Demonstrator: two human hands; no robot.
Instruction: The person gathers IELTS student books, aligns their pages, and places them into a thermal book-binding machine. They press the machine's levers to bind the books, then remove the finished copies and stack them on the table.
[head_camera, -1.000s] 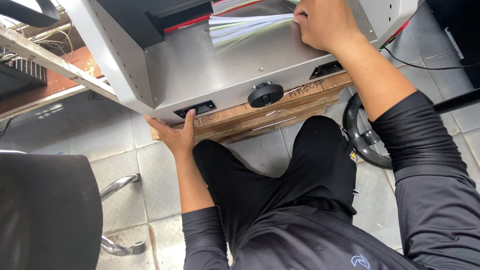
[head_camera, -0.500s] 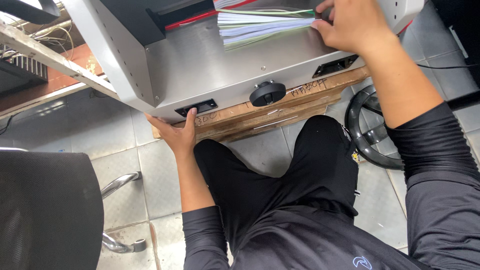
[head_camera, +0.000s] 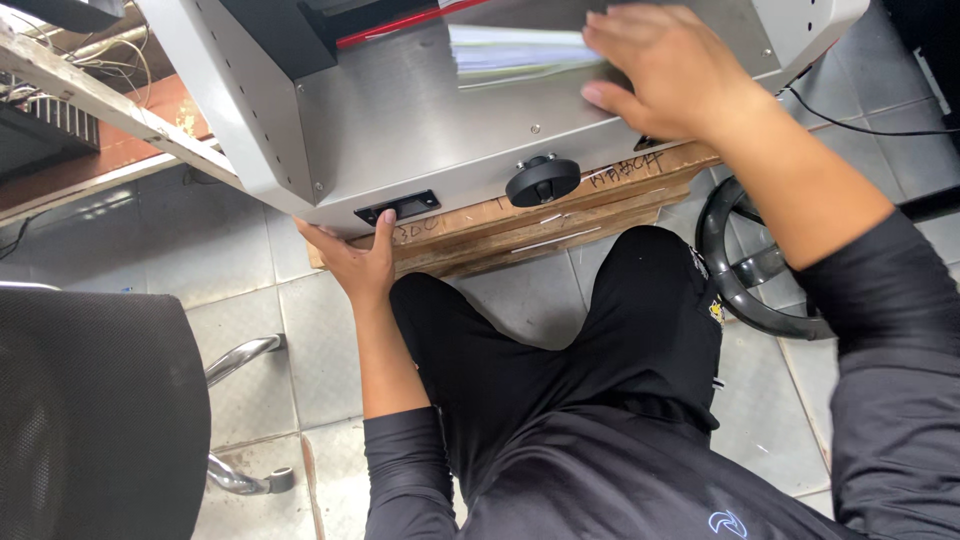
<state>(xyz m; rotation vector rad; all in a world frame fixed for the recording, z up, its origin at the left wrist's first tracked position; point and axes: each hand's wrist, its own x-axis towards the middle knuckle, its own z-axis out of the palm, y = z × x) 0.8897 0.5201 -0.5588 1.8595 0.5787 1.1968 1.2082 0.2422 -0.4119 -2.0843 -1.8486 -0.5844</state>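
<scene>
At the far left stands a black office chair (head_camera: 90, 410), well apart from the grey metal machine (head_camera: 400, 130) that fills the upper middle of the view, with its chrome leg (head_camera: 240, 355) reaching over the tiled floor (head_camera: 250, 270) towards that machine; behind the chair, left of the machine, a pale slanting bar (head_camera: 110, 110) runs past a reddish shelf (head_camera: 140, 125); the left hand (head_camera: 355, 262) is pressed up against the machine's front lower edge, its thumb lying just beside the small black slot (head_camera: 397, 207) in the front face, its fingers tucked under the edge and partly hidden, so how far they are spread cannot be told, and they close on nothing that shows; under the machine lies a wooden pallet (head_camera: 540, 225), touching its base; right of the slot a round black knob (head_camera: 542, 180) sits on the machine's front face; above the knob, on the machine's flat steel bed, lies a stack of paper (head_camera: 515, 55), its near edge slightly fanned; the right hand (head_camera: 665, 70) rests flat on the stack's right end, fingers spread wide and pressing down rather than gripping; right of the machine, low by the person's knee, a black ring-shaped wheel (head_camera: 745, 275) stands on the floor, and a thin black cable (head_camera: 860, 125) trails past it.
</scene>
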